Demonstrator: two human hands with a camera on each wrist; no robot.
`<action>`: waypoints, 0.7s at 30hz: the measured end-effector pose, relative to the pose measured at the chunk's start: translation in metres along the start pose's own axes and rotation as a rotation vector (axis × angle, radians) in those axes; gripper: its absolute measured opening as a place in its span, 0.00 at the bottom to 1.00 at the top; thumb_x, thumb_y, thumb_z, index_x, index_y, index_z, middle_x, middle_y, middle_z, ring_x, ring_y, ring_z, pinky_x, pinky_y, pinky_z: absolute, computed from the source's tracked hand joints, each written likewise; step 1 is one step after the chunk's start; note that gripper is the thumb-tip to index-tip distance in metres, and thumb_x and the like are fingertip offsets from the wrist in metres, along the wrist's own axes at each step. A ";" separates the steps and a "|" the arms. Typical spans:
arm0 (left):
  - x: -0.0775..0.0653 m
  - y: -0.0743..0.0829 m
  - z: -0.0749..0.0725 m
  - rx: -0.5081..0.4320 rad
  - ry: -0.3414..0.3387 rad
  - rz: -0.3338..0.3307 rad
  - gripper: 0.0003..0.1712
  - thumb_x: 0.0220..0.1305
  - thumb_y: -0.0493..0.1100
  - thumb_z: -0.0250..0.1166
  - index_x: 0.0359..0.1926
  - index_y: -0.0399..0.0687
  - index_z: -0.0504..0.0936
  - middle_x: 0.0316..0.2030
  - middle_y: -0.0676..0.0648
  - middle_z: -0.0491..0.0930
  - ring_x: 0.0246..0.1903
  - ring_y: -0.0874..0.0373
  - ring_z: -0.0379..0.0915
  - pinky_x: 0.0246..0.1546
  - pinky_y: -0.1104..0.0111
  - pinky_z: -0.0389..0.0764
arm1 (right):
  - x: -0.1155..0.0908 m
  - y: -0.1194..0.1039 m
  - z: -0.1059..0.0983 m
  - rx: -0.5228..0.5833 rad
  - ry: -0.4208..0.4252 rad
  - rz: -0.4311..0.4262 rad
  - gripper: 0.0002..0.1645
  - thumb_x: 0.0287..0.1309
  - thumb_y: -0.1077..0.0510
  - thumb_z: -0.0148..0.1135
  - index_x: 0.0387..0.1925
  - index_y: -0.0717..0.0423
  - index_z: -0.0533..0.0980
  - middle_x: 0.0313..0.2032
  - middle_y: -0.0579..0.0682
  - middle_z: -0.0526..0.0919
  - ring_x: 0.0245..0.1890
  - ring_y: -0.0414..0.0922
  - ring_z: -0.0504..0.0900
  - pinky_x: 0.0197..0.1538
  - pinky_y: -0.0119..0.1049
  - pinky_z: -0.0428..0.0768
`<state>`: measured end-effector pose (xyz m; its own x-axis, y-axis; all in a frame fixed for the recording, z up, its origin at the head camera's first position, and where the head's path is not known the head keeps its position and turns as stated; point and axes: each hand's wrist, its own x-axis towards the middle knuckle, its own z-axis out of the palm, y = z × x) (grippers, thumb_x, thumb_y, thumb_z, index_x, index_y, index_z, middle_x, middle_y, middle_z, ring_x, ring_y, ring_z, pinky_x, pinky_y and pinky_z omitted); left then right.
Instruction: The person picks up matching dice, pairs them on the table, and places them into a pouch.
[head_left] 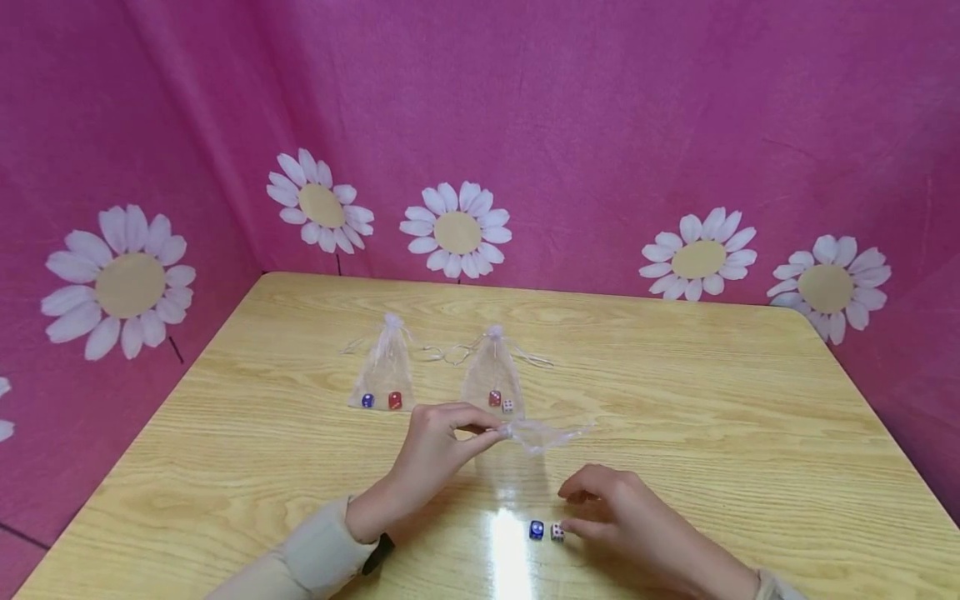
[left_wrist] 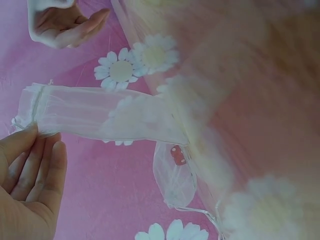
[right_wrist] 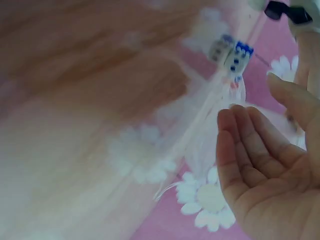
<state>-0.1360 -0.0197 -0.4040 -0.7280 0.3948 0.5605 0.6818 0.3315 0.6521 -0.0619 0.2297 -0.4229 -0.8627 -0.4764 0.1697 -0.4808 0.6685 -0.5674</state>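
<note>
My left hand (head_left: 431,450) pinches a sheer white organza drawstring bag (head_left: 517,467) near its gathered mouth. In the left wrist view this bag (left_wrist: 100,112) hangs flat from the thumb and fingertips, and no die shows in it. A blue die (head_left: 536,530) and a white die (head_left: 557,532) lie side by side on the table below the bag. Close beside the white die is my right hand (head_left: 637,521), thumb and fingers apart. In the right wrist view the fingers (right_wrist: 240,145) are gently bent around nothing; whether the thumb touches the die I cannot tell.
Two drawn-up organza bags lie farther back on the wooden table (head_left: 712,400). The left bag (head_left: 386,358) holds a blue and a red die; the right bag (head_left: 491,362) holds a red and a white one. A pink flowered curtain (head_left: 570,150) stands behind the table.
</note>
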 end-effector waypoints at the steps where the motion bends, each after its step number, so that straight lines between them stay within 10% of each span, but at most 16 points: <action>1: 0.000 0.001 0.000 -0.005 0.001 0.000 0.02 0.54 0.39 0.73 0.30 0.45 0.90 0.29 0.49 0.89 0.30 0.61 0.86 0.34 0.77 0.83 | 0.001 -0.001 0.002 -0.036 -0.018 -0.023 0.10 0.55 0.53 0.70 0.38 0.52 0.81 0.36 0.41 0.85 0.38 0.33 0.80 0.41 0.30 0.83; 7: 0.000 0.004 0.001 -0.023 0.001 0.010 0.02 0.53 0.37 0.74 0.30 0.44 0.89 0.30 0.49 0.89 0.31 0.61 0.87 0.36 0.78 0.83 | 0.003 -0.006 0.009 -0.235 -0.070 -0.121 0.07 0.55 0.52 0.70 0.34 0.47 0.81 0.33 0.36 0.80 0.35 0.29 0.74 0.38 0.27 0.79; 21: -0.002 0.004 -0.001 -0.032 -0.005 -0.001 0.02 0.53 0.37 0.73 0.30 0.45 0.89 0.31 0.49 0.89 0.32 0.61 0.86 0.36 0.78 0.83 | 0.003 -0.006 0.018 -0.321 -0.018 -0.207 0.09 0.47 0.56 0.75 0.28 0.45 0.80 0.28 0.35 0.77 0.29 0.26 0.70 0.30 0.20 0.72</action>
<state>-0.1314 -0.0198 -0.4022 -0.7281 0.3993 0.5572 0.6785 0.3039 0.6688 -0.0591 0.2140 -0.4334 -0.7409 -0.6279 0.2385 -0.6715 0.7009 -0.2404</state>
